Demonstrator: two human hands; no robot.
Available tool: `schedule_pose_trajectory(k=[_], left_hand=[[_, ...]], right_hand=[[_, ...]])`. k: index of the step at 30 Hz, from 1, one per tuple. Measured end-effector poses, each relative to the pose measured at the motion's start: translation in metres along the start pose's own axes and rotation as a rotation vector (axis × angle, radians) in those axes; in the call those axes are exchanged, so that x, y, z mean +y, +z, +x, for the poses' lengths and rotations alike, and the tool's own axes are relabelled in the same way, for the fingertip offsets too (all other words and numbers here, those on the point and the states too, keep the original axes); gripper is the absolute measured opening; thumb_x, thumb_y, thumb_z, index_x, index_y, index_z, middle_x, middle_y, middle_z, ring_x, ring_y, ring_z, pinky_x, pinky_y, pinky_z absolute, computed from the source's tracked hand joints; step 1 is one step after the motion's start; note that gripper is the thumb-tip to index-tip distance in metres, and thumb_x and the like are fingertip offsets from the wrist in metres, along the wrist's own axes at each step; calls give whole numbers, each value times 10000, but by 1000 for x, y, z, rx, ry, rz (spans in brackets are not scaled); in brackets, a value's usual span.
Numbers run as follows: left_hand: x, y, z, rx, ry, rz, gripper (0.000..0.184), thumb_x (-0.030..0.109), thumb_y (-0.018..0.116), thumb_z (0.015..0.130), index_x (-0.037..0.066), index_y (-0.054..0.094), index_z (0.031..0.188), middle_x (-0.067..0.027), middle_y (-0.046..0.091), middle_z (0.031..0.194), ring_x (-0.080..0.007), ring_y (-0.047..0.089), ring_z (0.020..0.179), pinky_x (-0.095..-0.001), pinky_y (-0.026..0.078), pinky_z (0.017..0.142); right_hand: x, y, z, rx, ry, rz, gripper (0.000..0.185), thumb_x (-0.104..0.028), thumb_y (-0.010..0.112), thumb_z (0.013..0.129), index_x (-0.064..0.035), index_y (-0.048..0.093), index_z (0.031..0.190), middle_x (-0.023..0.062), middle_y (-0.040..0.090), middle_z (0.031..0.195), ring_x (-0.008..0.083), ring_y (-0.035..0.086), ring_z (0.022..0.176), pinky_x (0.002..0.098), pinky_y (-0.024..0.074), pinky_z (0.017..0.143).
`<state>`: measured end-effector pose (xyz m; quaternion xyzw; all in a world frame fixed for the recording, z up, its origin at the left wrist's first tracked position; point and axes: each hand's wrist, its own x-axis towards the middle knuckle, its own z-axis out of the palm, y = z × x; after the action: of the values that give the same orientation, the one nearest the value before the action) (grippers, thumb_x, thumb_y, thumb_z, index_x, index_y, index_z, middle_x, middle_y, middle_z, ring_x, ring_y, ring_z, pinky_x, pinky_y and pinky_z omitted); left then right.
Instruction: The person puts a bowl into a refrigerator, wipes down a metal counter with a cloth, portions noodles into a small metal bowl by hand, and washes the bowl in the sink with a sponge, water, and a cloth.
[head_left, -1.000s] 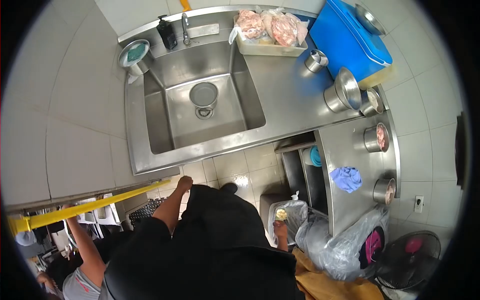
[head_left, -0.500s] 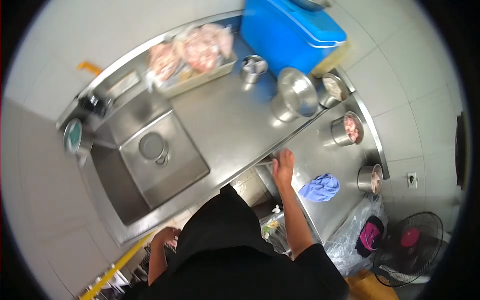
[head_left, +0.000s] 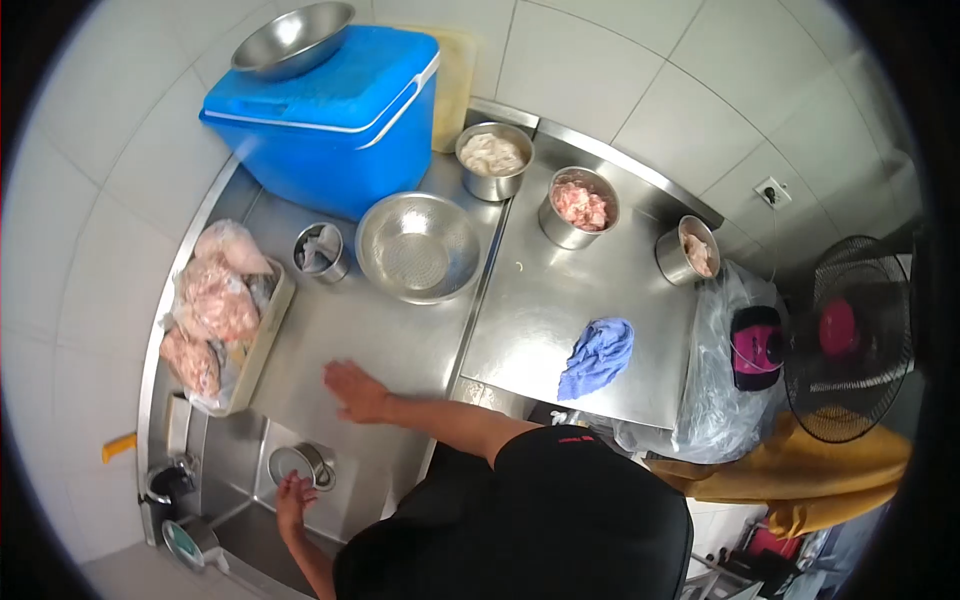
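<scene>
Head view: the pot [head_left: 286, 461] sits low in the sink [head_left: 235, 437], and the left hand [head_left: 293, 492] overlaps its near edge; whether the fingers touch it cannot be told, nor whether that grip is open or closed. To the right, the right hand [head_left: 358, 392] is over the table [head_left: 400, 335], its grip open and empty, fingers spread; contact with the metal is unclear. Beyond it, along the wall, lies a tray [head_left: 262, 350] heaped with bags [head_left: 215, 300] of pinkish meat. A can [head_left: 336, 268] with something grey inside stands near the tray, just beside a wide bowl [head_left: 418, 247]. Behind these is a blue cooler [head_left: 320, 150] with a shallow bowl [head_left: 290, 45] on its lid and a pale board [head_left: 455, 90] upright beside it. One tub [head_left: 492, 188] of pale stuff stands in the corner; along the wall past the seam, a second tub [head_left: 566, 232] and a third tub [head_left: 674, 265] hold pink pieces. A crumpled blue cloth [head_left: 597, 357] lies on the second table [head_left: 540, 320]. Past its far end are clear plastic [head_left: 715, 400] and a fan [head_left: 838, 328]. At the sink's outer end stand a dark bottle [head_left: 170, 482] and a pail [head_left: 207, 540] with something green in it.
</scene>
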<state>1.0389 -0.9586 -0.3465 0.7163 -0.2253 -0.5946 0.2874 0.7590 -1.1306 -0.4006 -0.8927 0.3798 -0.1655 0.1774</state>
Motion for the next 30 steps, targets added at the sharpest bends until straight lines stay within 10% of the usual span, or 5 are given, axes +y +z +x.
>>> schedule_pose_trajectory(k=[14,16,17,21,30], left_hand=[[-80,4,48,-101,-127,349,401,204,492,876,77,432,1252,-36,554,858,-118,541,621,-273,443,466],[-111,0,34,-165,-201,439,444,199,488,870,82,409,1290,-40,557,873,-127,547,642,-296,453,481],[-122,-3,19,-129,-242,349,476,201,491,866,83,385,1315,-46,561,894,-128,537,648,-304,451,499],[-203,-59,-2,-61,-252,141,449,221,495,867,101,410,1290,-41,551,929,-122,498,642,-293,433,545],[-230,-151,-14,168,-522,-114,383,335,432,894,218,418,1258,-28,546,953,-206,491,634,-385,431,557]], right_hand=[[-1,-4,1,110,-87,249,419,-289,566,806,-47,541,1147,171,425,1302,312,344,1256,448,218,1069],[13,-28,-6,149,98,554,166,-155,579,761,-43,614,878,159,573,1070,312,497,1079,442,366,948],[17,-37,-17,690,155,247,86,-113,549,751,-43,596,767,136,616,882,312,564,910,425,442,803],[106,-115,-99,835,936,158,144,-86,546,754,-22,614,863,173,609,843,316,599,745,406,482,675],[273,-180,-127,253,1067,-367,171,-56,517,760,-49,656,861,186,627,905,325,605,893,422,500,767]])
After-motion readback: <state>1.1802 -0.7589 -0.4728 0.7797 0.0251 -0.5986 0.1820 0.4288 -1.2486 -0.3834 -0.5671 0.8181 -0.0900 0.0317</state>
